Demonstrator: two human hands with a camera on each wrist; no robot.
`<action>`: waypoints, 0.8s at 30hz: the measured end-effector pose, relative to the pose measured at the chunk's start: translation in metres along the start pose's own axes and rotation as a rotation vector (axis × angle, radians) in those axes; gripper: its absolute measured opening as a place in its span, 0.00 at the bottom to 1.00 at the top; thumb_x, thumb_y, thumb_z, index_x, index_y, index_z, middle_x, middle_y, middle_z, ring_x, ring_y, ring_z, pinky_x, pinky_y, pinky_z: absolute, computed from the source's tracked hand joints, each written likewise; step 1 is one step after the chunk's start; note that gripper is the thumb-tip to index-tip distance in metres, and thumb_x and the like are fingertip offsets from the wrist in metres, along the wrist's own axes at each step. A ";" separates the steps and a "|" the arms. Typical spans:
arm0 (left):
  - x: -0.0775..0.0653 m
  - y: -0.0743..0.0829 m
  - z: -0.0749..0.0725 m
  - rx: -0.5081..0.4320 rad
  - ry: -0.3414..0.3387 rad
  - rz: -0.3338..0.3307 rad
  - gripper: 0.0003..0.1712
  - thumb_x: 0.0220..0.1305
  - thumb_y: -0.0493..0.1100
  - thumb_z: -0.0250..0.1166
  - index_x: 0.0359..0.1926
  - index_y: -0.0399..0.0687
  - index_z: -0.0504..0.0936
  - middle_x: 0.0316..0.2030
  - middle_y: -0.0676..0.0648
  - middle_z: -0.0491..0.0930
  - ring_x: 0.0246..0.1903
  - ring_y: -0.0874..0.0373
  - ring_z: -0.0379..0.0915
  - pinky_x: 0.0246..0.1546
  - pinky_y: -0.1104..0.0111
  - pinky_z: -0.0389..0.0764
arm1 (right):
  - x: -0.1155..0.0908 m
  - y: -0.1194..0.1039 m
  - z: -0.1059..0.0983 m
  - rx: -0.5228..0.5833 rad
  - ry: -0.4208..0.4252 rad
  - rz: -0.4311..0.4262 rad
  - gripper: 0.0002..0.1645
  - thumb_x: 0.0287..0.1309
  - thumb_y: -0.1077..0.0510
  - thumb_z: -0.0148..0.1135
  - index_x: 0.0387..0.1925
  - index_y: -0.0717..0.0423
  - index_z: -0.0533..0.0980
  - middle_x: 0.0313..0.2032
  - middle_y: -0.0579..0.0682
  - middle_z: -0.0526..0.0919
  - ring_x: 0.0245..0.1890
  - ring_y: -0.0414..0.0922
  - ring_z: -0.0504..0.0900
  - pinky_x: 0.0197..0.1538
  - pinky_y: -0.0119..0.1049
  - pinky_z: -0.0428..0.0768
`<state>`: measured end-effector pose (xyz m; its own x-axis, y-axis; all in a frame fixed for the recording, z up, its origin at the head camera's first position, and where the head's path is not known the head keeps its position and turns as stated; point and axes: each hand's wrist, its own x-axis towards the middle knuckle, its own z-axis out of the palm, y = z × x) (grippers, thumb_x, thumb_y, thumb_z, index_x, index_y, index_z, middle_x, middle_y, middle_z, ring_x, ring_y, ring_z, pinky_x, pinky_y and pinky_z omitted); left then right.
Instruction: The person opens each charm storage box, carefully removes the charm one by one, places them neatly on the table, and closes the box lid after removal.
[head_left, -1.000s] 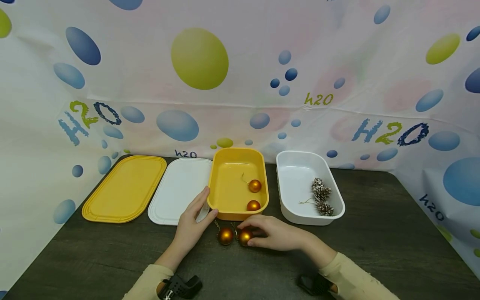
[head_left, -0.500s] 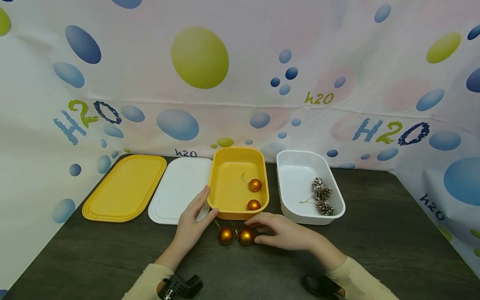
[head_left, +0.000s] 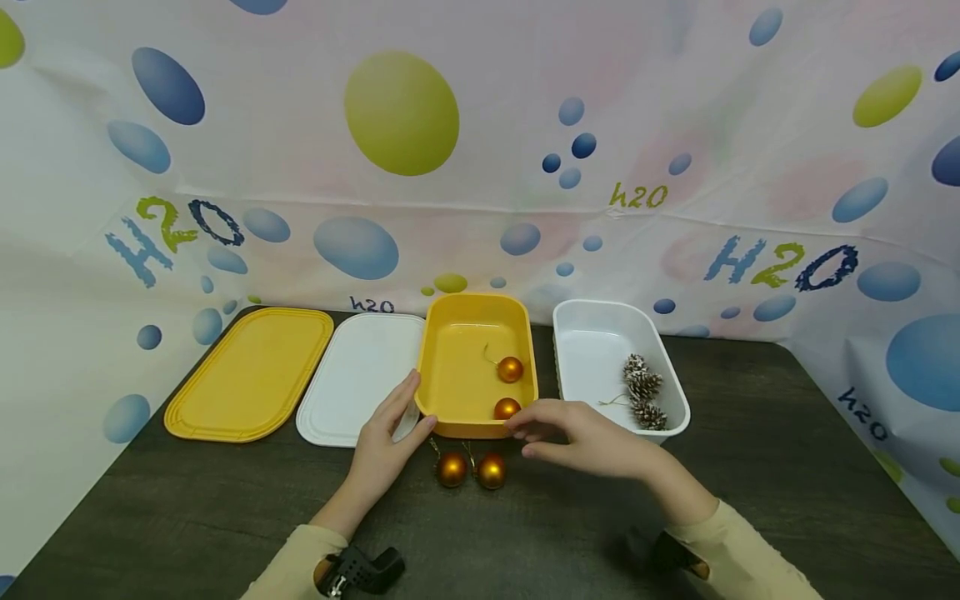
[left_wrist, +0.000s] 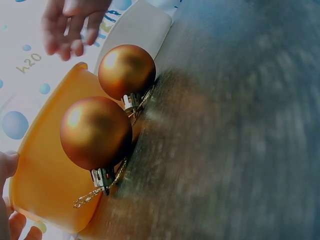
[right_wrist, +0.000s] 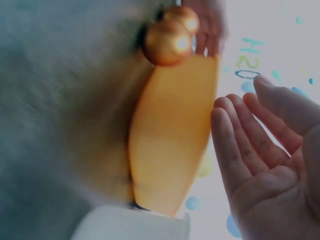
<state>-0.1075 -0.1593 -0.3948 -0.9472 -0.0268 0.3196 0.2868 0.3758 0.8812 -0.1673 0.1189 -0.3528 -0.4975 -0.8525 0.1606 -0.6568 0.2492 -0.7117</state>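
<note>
Backdrop (head_left: 270,100): white sheet, printed with blue and lime spots. Large "H2O" lettering (head_left: 176,229) is read at left and repeated at right; small "h2o" lettering (head_left: 372,306) is read low, behind the lids, and again higher, right of centre. Some of this print is caught, turned askew, by both wrist cameras.

Desk (head_left: 750,450): dark, wood-grained.

White container (head_left: 600,350): placed at right, upright.

Yellow container (head_left: 457,367): placed at centre, upright.

Yellow lid (head_left: 251,375): laid flat at far left.

White lid (head_left: 360,383): laid flat between yellow lid and yellow container; one corner is partly covered by the left hand.

Left hand (head_left: 382,454): rested against the yellow container's front left corner, fingers extended along the side, thumb at the front.

Right hand (head_left: 581,437): held near the same container's front right corner, fingers released and loosely bent; whether the rim is touched cannot be told. Its palm is shown only by the right wrist view.

Orange baubles (head_left: 452,470), four: two are set side by side on the desk before the yellow container, two are contained in it. The inner pair is seen in the head view alone.

Frosted pine cones (head_left: 642,385): grouped along the white container's right side, seen only from the head.

Silver caps (left_wrist: 103,178) and gold cords (left_wrist: 87,197): shown clearly on the front baubles by the left wrist view.
</note>
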 end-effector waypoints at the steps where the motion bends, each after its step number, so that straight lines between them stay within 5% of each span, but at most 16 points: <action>1: 0.000 0.000 0.000 -0.002 0.000 0.001 0.35 0.62 0.35 0.65 0.67 0.33 0.63 0.68 0.37 0.58 0.68 0.45 0.52 0.63 0.56 0.60 | 0.003 0.000 -0.003 -0.014 0.010 -0.015 0.17 0.63 0.59 0.62 0.53 0.57 0.76 0.49 0.51 0.81 0.48 0.47 0.81 0.49 0.36 0.79; 12: 0.000 0.000 0.000 0.001 0.001 -0.003 0.35 0.62 0.36 0.66 0.67 0.33 0.63 0.68 0.37 0.59 0.68 0.45 0.52 0.63 0.57 0.60 | 0.043 0.009 -0.034 -0.074 0.050 0.091 0.23 0.59 0.61 0.64 0.57 0.59 0.74 0.52 0.53 0.79 0.52 0.51 0.78 0.50 0.42 0.79; 24: 0.000 0.000 0.001 0.007 0.002 -0.015 0.35 0.62 0.36 0.66 0.67 0.34 0.63 0.68 0.39 0.59 0.68 0.46 0.52 0.63 0.59 0.60 | 0.081 0.036 -0.039 -0.113 0.042 0.175 0.25 0.56 0.67 0.64 0.57 0.66 0.72 0.52 0.63 0.77 0.53 0.55 0.76 0.53 0.46 0.78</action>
<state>-0.1079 -0.1589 -0.3953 -0.9511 -0.0340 0.3071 0.2716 0.3819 0.8834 -0.2534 0.0767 -0.3382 -0.6311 -0.7724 0.0713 -0.6164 0.4437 -0.6505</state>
